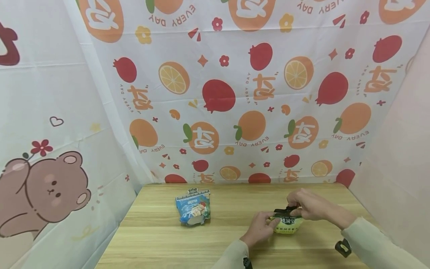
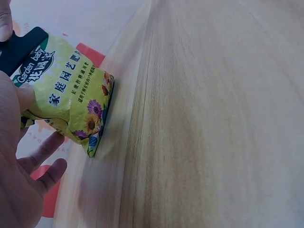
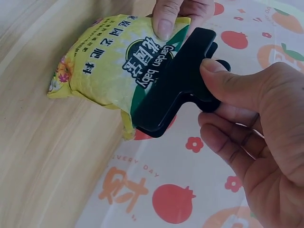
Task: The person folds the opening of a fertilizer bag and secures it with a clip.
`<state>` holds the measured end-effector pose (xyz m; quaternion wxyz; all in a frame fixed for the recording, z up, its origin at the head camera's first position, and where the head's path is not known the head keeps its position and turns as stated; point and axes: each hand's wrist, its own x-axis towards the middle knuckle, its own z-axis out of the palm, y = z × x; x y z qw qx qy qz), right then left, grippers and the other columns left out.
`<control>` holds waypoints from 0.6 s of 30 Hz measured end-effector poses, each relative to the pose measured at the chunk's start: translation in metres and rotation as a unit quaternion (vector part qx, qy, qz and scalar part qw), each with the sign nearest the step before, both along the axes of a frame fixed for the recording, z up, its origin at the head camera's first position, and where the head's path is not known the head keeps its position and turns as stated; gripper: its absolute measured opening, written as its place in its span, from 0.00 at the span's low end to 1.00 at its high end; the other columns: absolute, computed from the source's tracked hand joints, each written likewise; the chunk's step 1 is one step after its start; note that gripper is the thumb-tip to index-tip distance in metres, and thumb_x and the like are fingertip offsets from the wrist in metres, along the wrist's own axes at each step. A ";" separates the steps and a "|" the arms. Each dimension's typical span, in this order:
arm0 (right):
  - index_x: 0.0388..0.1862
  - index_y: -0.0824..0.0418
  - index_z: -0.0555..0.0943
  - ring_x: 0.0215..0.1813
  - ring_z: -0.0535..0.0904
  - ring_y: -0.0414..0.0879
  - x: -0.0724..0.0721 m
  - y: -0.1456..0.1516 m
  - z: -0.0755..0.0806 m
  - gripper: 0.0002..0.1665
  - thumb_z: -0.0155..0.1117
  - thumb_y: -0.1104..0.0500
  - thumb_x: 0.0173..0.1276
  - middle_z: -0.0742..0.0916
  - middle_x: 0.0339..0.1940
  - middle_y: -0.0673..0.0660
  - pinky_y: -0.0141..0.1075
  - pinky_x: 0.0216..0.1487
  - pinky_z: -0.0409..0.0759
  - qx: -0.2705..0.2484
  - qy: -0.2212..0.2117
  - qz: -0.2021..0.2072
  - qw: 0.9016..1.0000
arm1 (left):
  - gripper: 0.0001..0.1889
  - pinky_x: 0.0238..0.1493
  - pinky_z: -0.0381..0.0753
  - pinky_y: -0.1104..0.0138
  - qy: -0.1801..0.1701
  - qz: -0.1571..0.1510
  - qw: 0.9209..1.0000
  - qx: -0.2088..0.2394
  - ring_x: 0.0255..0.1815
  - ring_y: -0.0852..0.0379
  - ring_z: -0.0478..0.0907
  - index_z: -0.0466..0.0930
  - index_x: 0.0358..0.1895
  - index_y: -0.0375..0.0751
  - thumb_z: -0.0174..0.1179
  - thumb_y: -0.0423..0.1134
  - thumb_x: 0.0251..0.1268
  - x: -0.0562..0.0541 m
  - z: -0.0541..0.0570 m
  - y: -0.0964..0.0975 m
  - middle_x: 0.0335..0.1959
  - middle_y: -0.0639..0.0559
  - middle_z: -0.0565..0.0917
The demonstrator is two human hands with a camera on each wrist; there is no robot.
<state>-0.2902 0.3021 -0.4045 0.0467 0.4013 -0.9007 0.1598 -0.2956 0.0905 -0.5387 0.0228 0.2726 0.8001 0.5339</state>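
A yellow and green fertilizer bag (image 1: 287, 226) stands on the wooden table, its flower-printed bottom end visible in the left wrist view. Across its top edge sits a wide black bag clip (image 3: 175, 85). My right hand (image 1: 310, 205) pinches the clip's handles between thumb and fingers. With thumb and index finger, my left hand (image 1: 260, 228) pinches the bag's upper side near one end of the clip. The other fingers (image 2: 47, 175) of that hand are spread beside the bag.
On the left half of the wooden table (image 1: 161, 239) stands a blue snack-style bag (image 1: 193, 209) with a dark patterned strip along its top. A fruit-printed cloth (image 1: 218, 145) hangs behind the table, and a bear-printed cloth (image 1: 57, 186) hangs at the left.
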 end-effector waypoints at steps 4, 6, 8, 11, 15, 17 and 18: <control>0.20 0.50 0.72 0.26 0.63 0.28 0.001 0.001 0.003 0.22 0.79 0.65 0.53 0.73 0.20 0.39 0.24 0.27 0.64 0.009 0.014 0.002 1.000 | 0.15 0.56 0.83 0.66 0.005 0.004 1.000 -0.005 0.59 0.64 0.82 0.84 0.59 0.51 0.58 0.44 0.76 0.000 0.000 0.001 0.58 0.58 0.87; 0.20 0.50 0.72 0.26 0.62 0.28 0.001 0.004 0.004 0.22 0.79 0.66 0.52 0.73 0.20 0.39 0.24 0.27 0.64 0.013 0.029 0.005 0.999 | 0.15 0.55 0.84 0.66 0.004 0.011 1.000 -0.012 0.58 0.61 0.83 0.84 0.60 0.49 0.58 0.44 0.75 0.000 0.000 0.001 0.59 0.55 0.86; 0.19 0.50 0.71 0.26 0.61 0.28 0.001 0.007 0.003 0.23 0.80 0.67 0.51 0.72 0.19 0.39 0.24 0.27 0.63 0.022 0.042 0.005 0.999 | 0.16 0.54 0.85 0.66 0.003 0.020 1.000 -0.018 0.56 0.60 0.85 0.84 0.60 0.49 0.59 0.45 0.75 0.000 -0.001 0.002 0.59 0.54 0.86; 0.18 0.50 0.70 0.26 0.58 0.28 0.001 0.012 0.001 0.25 0.80 0.66 0.49 0.70 0.18 0.40 0.24 0.27 0.60 0.034 0.047 -0.005 0.998 | 0.15 0.55 0.84 0.65 -0.001 0.026 0.999 -0.019 0.56 0.59 0.85 0.84 0.59 0.51 0.59 0.44 0.74 0.000 -0.001 0.002 0.59 0.54 0.86; 0.17 0.51 0.69 0.25 0.57 0.28 0.001 0.014 -0.002 0.25 0.79 0.67 0.48 0.68 0.18 0.41 0.24 0.26 0.57 0.038 0.049 -0.008 0.998 | 0.15 0.56 0.84 0.65 -0.002 0.025 1.000 -0.019 0.56 0.60 0.85 0.84 0.59 0.54 0.59 0.44 0.74 -0.001 -0.002 0.003 0.59 0.56 0.86; 0.17 0.51 0.69 0.25 0.56 0.28 0.001 0.014 -0.003 0.25 0.79 0.68 0.47 0.67 0.18 0.40 0.24 0.26 0.57 0.039 0.053 -0.005 0.998 | 0.15 0.56 0.84 0.65 0.002 0.024 1.000 -0.020 0.56 0.59 0.85 0.84 0.60 0.54 0.59 0.44 0.74 -0.001 -0.001 0.003 0.60 0.55 0.86; 0.17 0.52 0.69 0.25 0.56 0.28 0.000 0.014 -0.003 0.25 0.79 0.69 0.47 0.67 0.18 0.40 0.24 0.26 0.56 0.039 0.053 -0.004 0.998 | 0.15 0.56 0.84 0.64 0.005 0.023 0.999 -0.021 0.57 0.59 0.84 0.84 0.60 0.54 0.58 0.45 0.74 -0.002 -0.001 0.003 0.60 0.56 0.86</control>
